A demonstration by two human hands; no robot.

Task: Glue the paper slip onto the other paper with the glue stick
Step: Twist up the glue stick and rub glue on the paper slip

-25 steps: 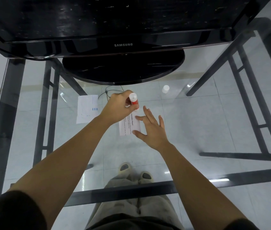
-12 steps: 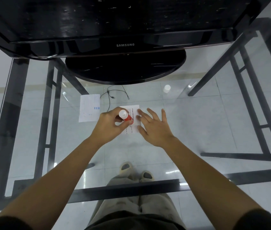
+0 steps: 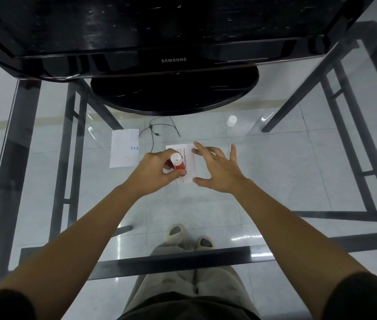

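A red and white glue stick (image 3: 178,164) stands tip down on the printed paper slip (image 3: 189,158), and my left hand (image 3: 154,170) is shut around it. The slip lies flat on the glass table. My right hand (image 3: 217,169) rests beside it with fingers spread, fingertips and thumb pressing the slip's right edge. The other paper (image 3: 124,147), white with small blue marks, lies to the left of my left hand, apart from the slip.
A black Samsung monitor (image 3: 173,60) on a round base (image 3: 173,93) stands at the back of the glass table (image 3: 275,181). The white glue cap (image 3: 232,120) sits right of the base. A thin black cable (image 3: 157,130) lies behind the papers.
My left hand has drawn the glue stick down the slip toward me, from its far end to its near part. My right hand has kept pressing the slip's right edge.
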